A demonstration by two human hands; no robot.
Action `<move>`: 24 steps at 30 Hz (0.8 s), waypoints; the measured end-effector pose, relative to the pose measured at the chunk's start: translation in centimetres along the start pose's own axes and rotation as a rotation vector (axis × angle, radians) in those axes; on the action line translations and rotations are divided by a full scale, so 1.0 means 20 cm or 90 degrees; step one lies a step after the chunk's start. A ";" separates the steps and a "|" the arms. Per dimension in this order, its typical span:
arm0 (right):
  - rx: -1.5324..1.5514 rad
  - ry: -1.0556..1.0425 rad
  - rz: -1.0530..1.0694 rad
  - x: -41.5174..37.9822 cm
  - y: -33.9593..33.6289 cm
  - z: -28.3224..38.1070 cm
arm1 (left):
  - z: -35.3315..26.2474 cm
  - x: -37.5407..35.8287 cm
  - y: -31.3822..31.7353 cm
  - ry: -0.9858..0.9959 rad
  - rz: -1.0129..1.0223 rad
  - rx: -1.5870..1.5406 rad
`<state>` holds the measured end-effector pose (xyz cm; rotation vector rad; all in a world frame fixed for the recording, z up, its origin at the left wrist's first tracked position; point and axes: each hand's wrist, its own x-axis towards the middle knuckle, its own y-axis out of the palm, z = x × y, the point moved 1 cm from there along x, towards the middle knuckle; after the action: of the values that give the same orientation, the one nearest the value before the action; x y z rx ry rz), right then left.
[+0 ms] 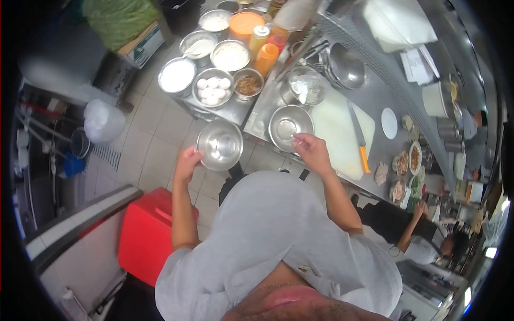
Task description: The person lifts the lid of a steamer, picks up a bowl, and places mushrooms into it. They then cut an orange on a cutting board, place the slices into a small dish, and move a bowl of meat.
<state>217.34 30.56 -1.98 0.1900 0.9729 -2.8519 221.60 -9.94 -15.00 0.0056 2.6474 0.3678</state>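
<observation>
My left hand (187, 162) grips the rim of a steel mixing bowl (219, 145), which hangs over the tiled floor in front of me with its inside facing up. Nothing shows inside that bowl. At the near edge of the steel counter, my right hand (313, 152) pinches the rim of a second steel bowl (289, 127). This one also looks bare inside, and its base appears to be on the counter, though I cannot be sure. Right of it lies a white cutting board (334, 125) carrying a knife with an orange handle (363, 158).
A side table ahead holds a bowl of eggs (212, 91), several bowls of white powder or cream (177, 75) and sauce bottles (266, 58). Stacked bowls (345, 67) stand behind the board. A red bin (144, 230) is at left. Another person (409, 230) works at far right.
</observation>
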 end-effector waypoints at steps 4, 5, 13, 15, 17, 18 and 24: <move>-0.023 0.027 -0.027 -0.08 -0.07 -0.01 | 0.00 0.02 0.19 -0.094 0.147 -0.368; -0.029 0.035 -0.035 -0.10 -0.08 -0.02 | 0.04 0.04 0.23 -0.104 0.190 -0.447; -0.017 0.087 -0.134 -0.39 -0.18 -0.25 | 0.26 0.41 0.19 -0.147 0.102 -0.337; -0.001 0.116 -0.167 -0.49 -0.22 -0.29 | -0.11 0.27 0.49 -0.263 0.065 -0.366; -0.006 0.101 -0.233 -0.59 -0.30 -0.30 | -0.15 0.31 0.56 -0.165 0.417 -0.335; -0.004 0.092 -0.256 -0.65 -0.33 -0.31 | -0.18 0.29 0.63 -0.144 0.434 -0.263; -0.008 0.152 -0.327 -1.12 -0.55 -0.58 | -0.24 0.04 1.27 -0.116 0.483 -0.102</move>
<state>238.60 48.03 -0.99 0.3289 1.2385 -3.3437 217.35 13.36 -4.65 0.9574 2.3312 0.7747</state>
